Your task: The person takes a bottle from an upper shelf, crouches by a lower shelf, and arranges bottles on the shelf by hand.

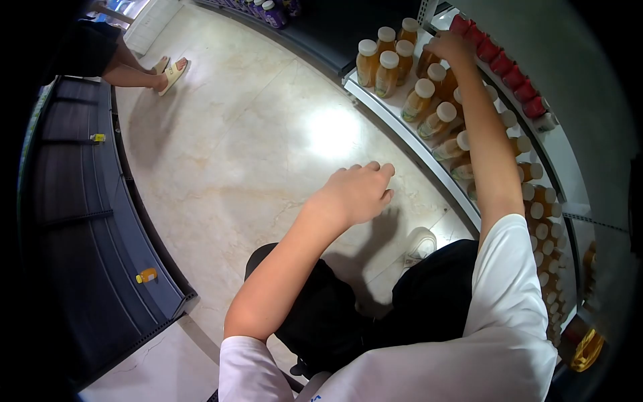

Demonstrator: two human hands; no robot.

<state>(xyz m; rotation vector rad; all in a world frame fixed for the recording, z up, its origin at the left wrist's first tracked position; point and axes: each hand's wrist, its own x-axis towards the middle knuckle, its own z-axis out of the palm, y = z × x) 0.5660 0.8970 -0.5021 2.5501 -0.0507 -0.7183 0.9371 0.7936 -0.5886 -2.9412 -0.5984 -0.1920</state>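
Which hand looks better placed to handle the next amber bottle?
Probably the right hand: it is among the amber bottles, though its grip is unclear. The left hand hangs over the floor, away from them.

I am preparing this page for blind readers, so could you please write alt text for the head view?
A person's right hand reaches in among white-capped amber bottles on a shelf, while the left hand hangs over the pale floor. Red containers form a row beyond the bottles; at the picture's upper left, another person's sandalled feet show near dark shelving.
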